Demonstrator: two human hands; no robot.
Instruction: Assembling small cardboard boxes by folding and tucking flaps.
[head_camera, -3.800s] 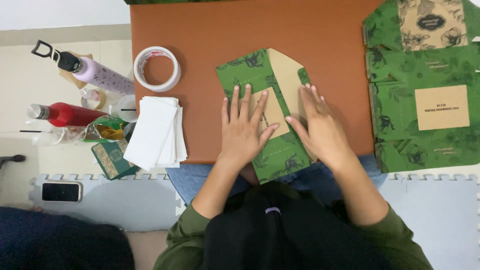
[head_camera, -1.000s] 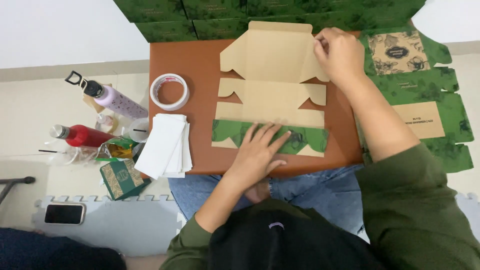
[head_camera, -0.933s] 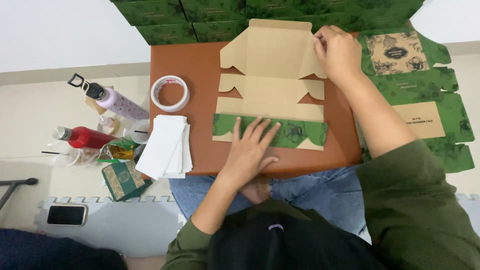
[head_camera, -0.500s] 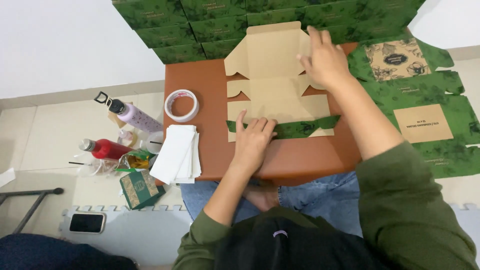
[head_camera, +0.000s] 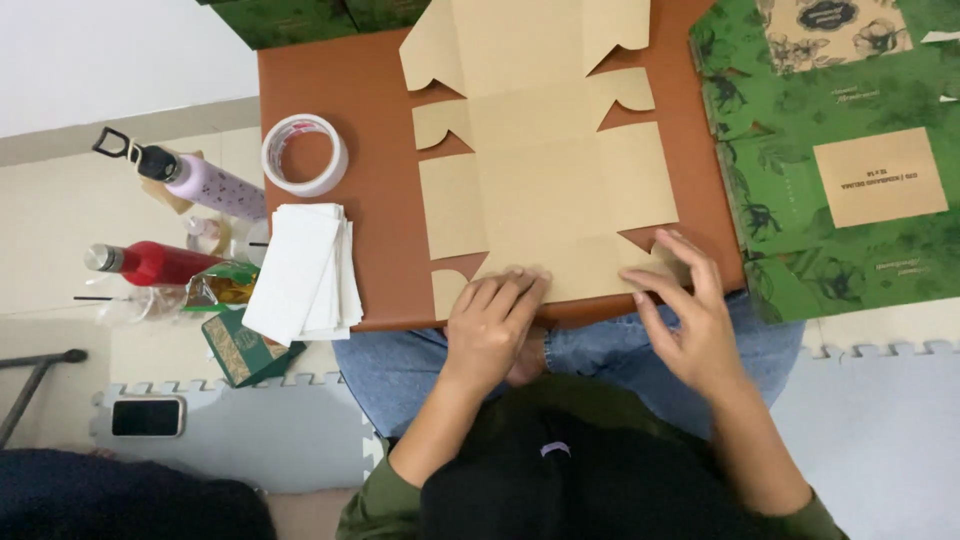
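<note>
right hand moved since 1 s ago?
Yes. The right hand went from the cardboard sheet's far right corner to its near edge, at the brown table's front.

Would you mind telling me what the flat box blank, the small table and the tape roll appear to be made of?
Box blank: probably thin cardboard, matte tan, with die-cut flaps and fold creases. Both hands, left and right, press its near edge. Table: smooth reddish-brown top, perhaps laminate or leatherette; hard to tell. Tape roll: whitish, slightly glossy ring, likely plastic tape.
</note>
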